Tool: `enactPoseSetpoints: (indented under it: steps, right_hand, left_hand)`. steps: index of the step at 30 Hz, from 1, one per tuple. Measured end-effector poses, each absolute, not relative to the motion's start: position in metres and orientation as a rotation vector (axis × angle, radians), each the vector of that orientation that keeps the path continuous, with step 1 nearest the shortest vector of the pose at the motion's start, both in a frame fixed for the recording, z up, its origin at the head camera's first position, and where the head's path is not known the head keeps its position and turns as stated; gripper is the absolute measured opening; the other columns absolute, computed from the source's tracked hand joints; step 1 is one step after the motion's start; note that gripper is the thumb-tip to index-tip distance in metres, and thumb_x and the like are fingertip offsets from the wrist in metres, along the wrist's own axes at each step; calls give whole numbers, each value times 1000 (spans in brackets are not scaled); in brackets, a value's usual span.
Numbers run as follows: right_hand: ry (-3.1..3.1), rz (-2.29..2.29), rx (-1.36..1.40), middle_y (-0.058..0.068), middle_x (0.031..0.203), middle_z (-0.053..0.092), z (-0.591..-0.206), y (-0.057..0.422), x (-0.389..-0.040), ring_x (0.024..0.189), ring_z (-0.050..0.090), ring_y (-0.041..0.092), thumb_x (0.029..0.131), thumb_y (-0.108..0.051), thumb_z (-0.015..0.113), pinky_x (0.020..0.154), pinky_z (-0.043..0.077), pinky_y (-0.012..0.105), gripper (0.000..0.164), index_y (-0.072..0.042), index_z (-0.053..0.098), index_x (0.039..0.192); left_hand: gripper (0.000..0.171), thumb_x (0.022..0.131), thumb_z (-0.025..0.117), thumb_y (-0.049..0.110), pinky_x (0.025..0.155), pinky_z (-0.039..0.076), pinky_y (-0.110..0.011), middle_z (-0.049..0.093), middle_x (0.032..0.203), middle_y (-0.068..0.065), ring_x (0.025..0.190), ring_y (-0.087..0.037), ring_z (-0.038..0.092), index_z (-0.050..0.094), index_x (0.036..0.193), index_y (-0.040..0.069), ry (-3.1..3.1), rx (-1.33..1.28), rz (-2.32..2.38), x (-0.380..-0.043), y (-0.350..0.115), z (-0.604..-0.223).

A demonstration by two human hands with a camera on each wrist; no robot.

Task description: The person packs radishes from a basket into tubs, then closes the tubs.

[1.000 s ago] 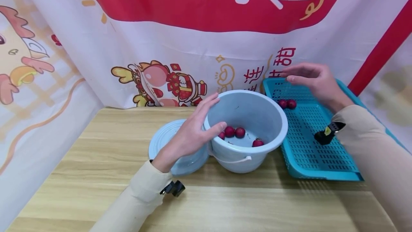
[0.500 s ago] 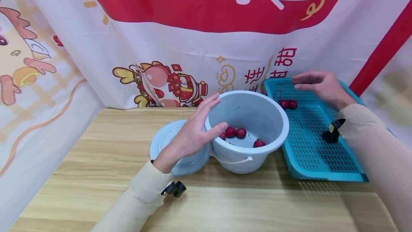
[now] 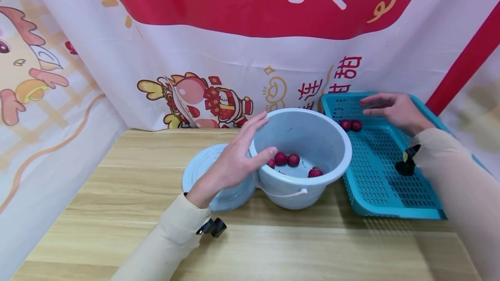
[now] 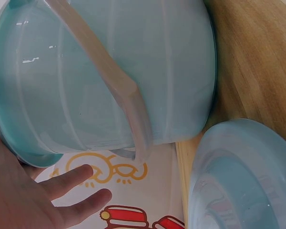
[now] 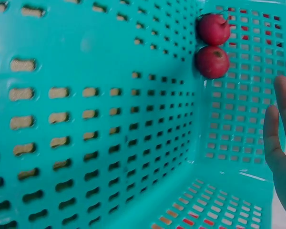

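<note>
Table (image 3: 250, 255) is lying nearest to us, and on it we are seeing a blue lid (image 3: 197, 164), partly hidden behind our left hand (image 3: 234, 159). This hand is resting at the rim of the blue bucket (image 3: 297, 203), thumb and fingers spreading apart. Inside, red round fruits (image 3: 293, 160) are lying. Rightward, over the far part of the teal basket (image 3: 375, 181), our right hand (image 3: 398, 109) is hovering, fingers loosely apart, near two more fruits (image 3: 356, 125). Behind, printed cloth (image 3: 234, 51) is hanging.
</note>
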State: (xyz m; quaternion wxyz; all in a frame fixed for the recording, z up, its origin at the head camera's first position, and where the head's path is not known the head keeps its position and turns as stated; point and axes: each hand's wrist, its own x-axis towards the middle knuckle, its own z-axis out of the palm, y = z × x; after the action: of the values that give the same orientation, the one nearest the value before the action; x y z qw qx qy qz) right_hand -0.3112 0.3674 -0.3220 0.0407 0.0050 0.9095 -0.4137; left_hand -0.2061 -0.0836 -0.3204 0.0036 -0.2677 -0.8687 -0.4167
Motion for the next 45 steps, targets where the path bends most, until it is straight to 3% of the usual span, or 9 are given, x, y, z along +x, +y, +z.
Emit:
enactPoseSetpoints:
  steps: [6, 27, 45]
  right_hand:
    - [2753, -1212, 25, 24, 165, 41, -326, 370, -314, 150, 37, 50, 101, -39, 71, 114, 45, 72, 73, -13, 41, 163]
    - [2733, -1001, 64, 32, 158, 44, -347, 364, -326, 141, 39, 53, 106, -27, 66, 114, 41, 74, 58, -5, 48, 156]
    - [2688, -877, 53, 35, 160, 38, -353, 367, -329, 143, 30, 58, 102, -32, 72, 114, 35, 80, 64, -5, 50, 156]
  left_hand:
    - [79, 99, 58, 58, 122, 32, -74, 15, 176, 22, 164, -19, 25, 30, 168, 30, -2711, -850, -1300, -206, -84, -321]
    - [79, 99, 58, 59, 122, 31, -75, 15, 176, 23, 164, -18, 25, 30, 167, 31, -2714, -846, -1300, -207, -84, -321]
    - [79, 99, 57, 60, 122, 31, -74, 15, 176, 23, 164, -17, 24, 30, 168, 32, -2716, -839, -1302, -206, -83, -322]
